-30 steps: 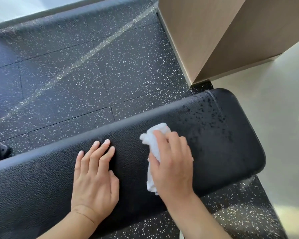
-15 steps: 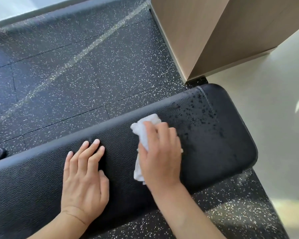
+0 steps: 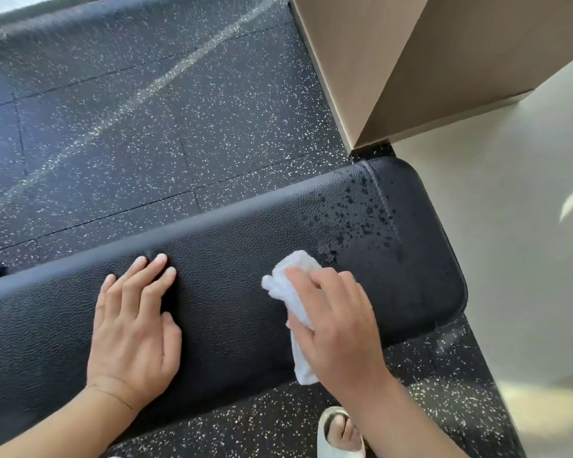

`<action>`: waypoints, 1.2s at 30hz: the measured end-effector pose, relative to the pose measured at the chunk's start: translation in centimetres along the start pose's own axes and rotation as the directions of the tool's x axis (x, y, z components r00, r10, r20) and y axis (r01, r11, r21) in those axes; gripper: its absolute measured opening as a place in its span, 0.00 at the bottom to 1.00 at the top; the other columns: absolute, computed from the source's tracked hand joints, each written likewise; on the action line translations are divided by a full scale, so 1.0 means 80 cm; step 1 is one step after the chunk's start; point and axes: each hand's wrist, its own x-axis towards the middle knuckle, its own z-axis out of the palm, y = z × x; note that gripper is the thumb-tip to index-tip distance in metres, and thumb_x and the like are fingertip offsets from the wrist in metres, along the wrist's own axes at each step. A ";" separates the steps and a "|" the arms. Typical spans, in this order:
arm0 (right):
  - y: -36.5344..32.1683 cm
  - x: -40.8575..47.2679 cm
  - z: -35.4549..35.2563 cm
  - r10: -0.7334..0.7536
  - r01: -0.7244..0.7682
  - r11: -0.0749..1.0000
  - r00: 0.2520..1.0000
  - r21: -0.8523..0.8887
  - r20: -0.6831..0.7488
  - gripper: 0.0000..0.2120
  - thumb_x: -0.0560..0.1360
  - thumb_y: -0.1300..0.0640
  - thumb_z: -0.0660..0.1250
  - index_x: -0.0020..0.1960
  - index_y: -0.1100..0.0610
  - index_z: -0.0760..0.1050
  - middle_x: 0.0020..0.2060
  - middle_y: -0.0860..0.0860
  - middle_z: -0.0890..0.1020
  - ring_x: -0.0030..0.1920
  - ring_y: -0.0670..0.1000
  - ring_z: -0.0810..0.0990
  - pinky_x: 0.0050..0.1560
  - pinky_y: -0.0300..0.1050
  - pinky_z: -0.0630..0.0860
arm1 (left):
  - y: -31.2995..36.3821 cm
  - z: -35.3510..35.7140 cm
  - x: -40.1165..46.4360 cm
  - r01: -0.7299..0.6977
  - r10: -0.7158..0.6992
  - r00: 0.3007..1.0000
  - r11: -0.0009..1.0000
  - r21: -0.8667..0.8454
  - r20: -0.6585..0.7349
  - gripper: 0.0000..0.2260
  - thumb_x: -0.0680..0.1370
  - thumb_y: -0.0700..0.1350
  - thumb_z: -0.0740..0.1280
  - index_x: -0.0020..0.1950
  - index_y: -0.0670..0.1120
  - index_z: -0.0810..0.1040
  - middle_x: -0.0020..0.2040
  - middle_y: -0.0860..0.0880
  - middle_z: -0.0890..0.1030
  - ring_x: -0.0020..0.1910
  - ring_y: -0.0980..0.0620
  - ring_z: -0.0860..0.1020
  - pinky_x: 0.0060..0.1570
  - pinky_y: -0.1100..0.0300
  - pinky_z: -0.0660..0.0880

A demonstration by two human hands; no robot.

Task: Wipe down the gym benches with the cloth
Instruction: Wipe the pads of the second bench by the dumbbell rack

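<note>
Cloth [image 3: 295,292] unmoved on bench [image 3: 245,259] under right hand [image 3: 338,325].

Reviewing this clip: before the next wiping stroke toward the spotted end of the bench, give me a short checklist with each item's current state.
1. White cloth under the right hand and lying on the pad: ok.
2. Left hand flat on the bench, steadying it, out of the stroke's path: ok.
3. Dark droplets on the pad's right end not yet wiped: not ok.
4. Nothing lying on the pad between cloth and droplets: ok.
5. Wooden cabinet apart from the bench end: ok.
6. Cloth damp or dry: cannot tell.
</note>
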 end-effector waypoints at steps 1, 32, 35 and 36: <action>0.023 -0.001 -0.013 0.026 -0.026 1.000 1.000 -0.008 -0.005 0.20 0.75 0.57 0.72 0.67 0.56 0.80 0.51 0.52 0.77 0.44 0.55 0.72 0.43 0.53 0.74 | 0.000 0.000 0.001 0.003 -0.003 1.000 1.000 0.002 0.003 0.26 0.77 0.46 0.55 0.73 0.39 0.73 0.78 0.41 0.71 0.80 0.35 0.65 0.80 0.33 0.56; 0.087 0.074 -0.030 0.186 -0.218 0.957 0.967 -0.191 -0.175 0.12 0.80 0.57 0.68 0.63 0.57 0.79 0.49 0.58 0.76 0.45 0.61 0.73 0.44 0.59 0.74 | -0.002 -0.004 0.000 0.000 0.001 1.000 1.000 -0.031 0.015 0.26 0.77 0.46 0.57 0.73 0.40 0.74 0.77 0.42 0.72 0.79 0.36 0.66 0.79 0.33 0.57; 0.069 0.157 0.002 0.226 -0.271 0.942 0.948 -0.199 -0.224 0.10 0.79 0.56 0.69 0.59 0.57 0.79 0.50 0.59 0.77 0.46 0.62 0.75 0.43 0.58 0.74 | -0.004 -0.002 -0.001 -0.001 0.002 1.000 1.000 -0.027 0.019 0.26 0.76 0.46 0.57 0.73 0.39 0.74 0.78 0.42 0.71 0.79 0.36 0.66 0.79 0.33 0.56; 0.047 0.176 0.018 0.206 -0.247 0.949 0.957 -0.197 -0.206 0.10 0.78 0.55 0.70 0.57 0.56 0.80 0.50 0.59 0.78 0.47 0.62 0.75 0.43 0.57 0.74 | -0.004 -0.002 -0.001 -0.002 0.002 1.000 1.000 -0.025 0.015 0.26 0.76 0.45 0.57 0.73 0.39 0.74 0.77 0.42 0.72 0.79 0.36 0.66 0.79 0.32 0.57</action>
